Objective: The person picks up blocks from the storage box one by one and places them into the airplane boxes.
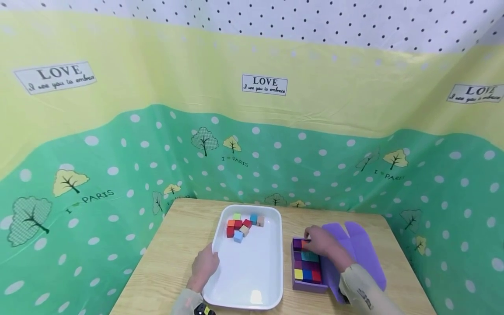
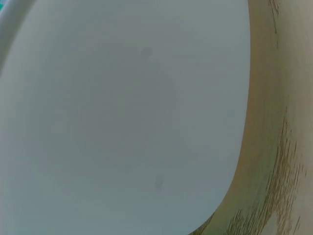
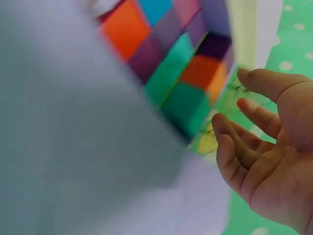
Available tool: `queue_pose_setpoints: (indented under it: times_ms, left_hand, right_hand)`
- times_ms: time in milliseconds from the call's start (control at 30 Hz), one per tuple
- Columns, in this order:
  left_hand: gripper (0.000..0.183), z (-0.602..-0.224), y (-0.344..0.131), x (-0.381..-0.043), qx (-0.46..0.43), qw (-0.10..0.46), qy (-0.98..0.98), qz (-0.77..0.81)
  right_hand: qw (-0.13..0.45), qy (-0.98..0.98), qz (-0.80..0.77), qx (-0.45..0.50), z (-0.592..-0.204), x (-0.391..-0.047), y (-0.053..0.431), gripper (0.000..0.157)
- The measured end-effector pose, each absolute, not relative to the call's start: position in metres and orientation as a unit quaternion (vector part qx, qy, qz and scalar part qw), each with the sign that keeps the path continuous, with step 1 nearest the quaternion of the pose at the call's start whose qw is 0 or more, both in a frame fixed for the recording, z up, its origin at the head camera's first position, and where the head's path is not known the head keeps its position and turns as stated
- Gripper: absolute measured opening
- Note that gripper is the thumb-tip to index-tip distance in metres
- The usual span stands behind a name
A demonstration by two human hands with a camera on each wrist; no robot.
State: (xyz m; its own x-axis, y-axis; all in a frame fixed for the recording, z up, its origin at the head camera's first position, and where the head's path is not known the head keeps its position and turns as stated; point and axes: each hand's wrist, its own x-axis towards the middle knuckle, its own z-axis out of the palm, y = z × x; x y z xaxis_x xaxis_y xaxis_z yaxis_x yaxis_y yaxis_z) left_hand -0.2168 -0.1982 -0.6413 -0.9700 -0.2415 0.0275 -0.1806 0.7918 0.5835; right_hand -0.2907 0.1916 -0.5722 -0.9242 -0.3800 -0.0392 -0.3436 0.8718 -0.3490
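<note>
A white tray lies on the wooden table with several small cubes in its far part, among them a light blue cube, a lime one and red ones. My left hand holds the tray's left rim; the left wrist view shows only pale surface and wood. Right of the tray stands an open purple box divided into compartments of coloured cubes. Over its far end is my right hand. In the right wrist view its fingers are spread and loosely bent beside an orange cube, holding nothing.
The box's purple lid lies folded open to its right, under my right forearm. A green and yellow printed curtain hangs around the table at the back and both sides.
</note>
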Motion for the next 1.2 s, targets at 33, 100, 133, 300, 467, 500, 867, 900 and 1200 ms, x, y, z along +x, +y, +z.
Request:
queue_pose_setpoints:
  times_ms: [33,100,133,300,467,500,867,900,1200]
  left_hand:
    - [0.036,-0.641,-0.199,-0.217,0.113,0.051,-0.945,-0.302]
    - [0.036,-0.642,-0.200,-0.217,0.114,0.052,-0.945,-0.301]
    - [0.037,-0.642,-0.200,-0.217,0.113,0.053,-0.946,-0.300]
    - [0.038,-0.640,-0.198,-0.219,0.115,0.049,-0.945,-0.303]
    - [0.038,-0.639,-0.198,-0.221,0.124,0.043,-0.944,-0.304]
    - [0.037,-0.641,-0.199,-0.221,0.126,0.041,-0.944,-0.303]
    - [0.033,-0.645,-0.199,-0.219,0.127,0.065,-0.941,-0.307]
    - [0.033,-0.645,-0.199,-0.218,0.127,0.066,-0.941,-0.308]
    - [0.033,-0.644,-0.198,-0.217,0.124,0.064,-0.941,-0.308]
  right_hand:
    - [0.051,0.965,-0.167,-0.194,-0.569,-0.291,0.185,0.021]
    - [0.051,0.962,-0.167,-0.211,-0.563,-0.291,0.170,0.023]
    - [0.049,0.958,-0.172,-0.224,-0.562,-0.291,0.163,0.023]
    - [0.053,0.944,-0.186,-0.267,-0.557,-0.292,0.120,0.025]
    - [0.071,0.940,-0.181,-0.281,-0.566,-0.297,0.067,0.030]
    - [0.073,0.937,-0.183,-0.290,-0.567,-0.297,0.056,0.032]
    - [0.121,0.950,-0.139,-0.252,-0.597,-0.300,-0.030,0.060]
    - [0.129,0.952,-0.129,-0.247,-0.602,-0.300,-0.034,0.063]
    - [0.116,0.961,-0.057,-0.244,-0.623,-0.297,-0.051,0.050]
